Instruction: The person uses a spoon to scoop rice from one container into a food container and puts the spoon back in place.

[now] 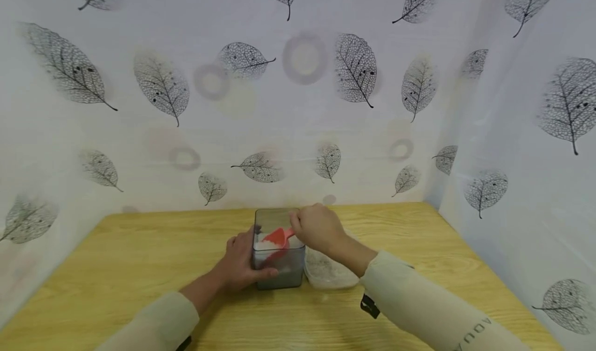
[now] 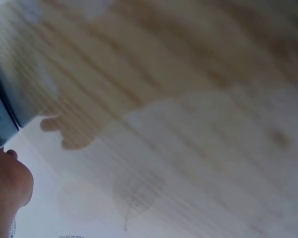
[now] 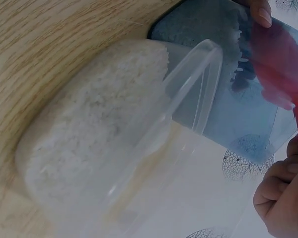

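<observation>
A clear, grey-tinted square container point(image 1: 278, 250) stands on the wooden table point(image 1: 139, 258). My left hand point(image 1: 242, 263) grips its left side, thumb across the front. My right hand point(image 1: 317, 228) holds a red scoop point(image 1: 278, 236) by its handle, tipped inside the container over white rice. In the right wrist view the red scoop point(image 3: 278, 64) shows through the tinted container point(image 3: 223, 74), with my right hand's fingers point(image 3: 283, 193) curled at the lower right. A clear tub of white rice point(image 1: 328, 272) sits right of the container, partly hidden by my right forearm.
Leaf-printed white sheets point(image 1: 298, 92) wall the table at the back and both sides. Bare wood lies left and right of the containers. The left wrist view is blurred, showing only the table and the container's edge point(image 2: 5, 114).
</observation>
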Tool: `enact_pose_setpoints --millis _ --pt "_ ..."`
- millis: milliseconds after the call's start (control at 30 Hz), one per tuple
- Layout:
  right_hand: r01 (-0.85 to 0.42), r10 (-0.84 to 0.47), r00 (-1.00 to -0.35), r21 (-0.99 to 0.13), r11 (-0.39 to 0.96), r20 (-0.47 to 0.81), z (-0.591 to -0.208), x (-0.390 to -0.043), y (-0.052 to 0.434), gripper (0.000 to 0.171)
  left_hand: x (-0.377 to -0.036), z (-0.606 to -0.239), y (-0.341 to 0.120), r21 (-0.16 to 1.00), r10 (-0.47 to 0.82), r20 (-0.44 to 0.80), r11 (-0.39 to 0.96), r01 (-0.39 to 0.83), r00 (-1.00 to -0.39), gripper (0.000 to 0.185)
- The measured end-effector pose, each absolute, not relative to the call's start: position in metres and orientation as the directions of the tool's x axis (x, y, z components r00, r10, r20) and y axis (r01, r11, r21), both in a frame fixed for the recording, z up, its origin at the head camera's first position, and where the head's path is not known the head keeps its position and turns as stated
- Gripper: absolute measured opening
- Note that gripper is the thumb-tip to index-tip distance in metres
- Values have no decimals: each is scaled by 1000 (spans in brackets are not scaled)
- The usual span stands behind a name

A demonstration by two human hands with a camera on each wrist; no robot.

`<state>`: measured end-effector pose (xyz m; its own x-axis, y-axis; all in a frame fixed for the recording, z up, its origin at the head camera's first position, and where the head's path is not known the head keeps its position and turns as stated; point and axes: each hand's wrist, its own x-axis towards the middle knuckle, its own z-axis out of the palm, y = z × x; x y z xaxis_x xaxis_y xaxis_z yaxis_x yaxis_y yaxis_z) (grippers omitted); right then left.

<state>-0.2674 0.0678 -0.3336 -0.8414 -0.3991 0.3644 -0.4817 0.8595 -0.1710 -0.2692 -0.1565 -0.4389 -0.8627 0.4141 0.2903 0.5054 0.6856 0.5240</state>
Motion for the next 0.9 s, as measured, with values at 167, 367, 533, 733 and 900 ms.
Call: enact_pose_setpoints --millis 167,367,533,733,900 --pt "-433 -319 -883 -332 838 345 -337 -270 77 58 -269 -438 -158 508 404 293 702 499 -867 110" --pt "-398 -250 -907 -497 771 339 -348 -274 86 59 -269 -437 -156 526 404 267 700 484 -875 110" --pt "-393 -204 -905 -549 738 374 -348 -274 92 58 -269 -437 -155 541 409 272 683 490 -871 106" --pt "-428 -157 -873 -571 701 461 -336 -275 102 57 -269 -436 -154 538 410 285 680 499 -866 101" --pt "-405 -95 -872 -599 691 480 -331 -277 118 55 -268 -436 -155 541 406 261 690 481 -876 109"
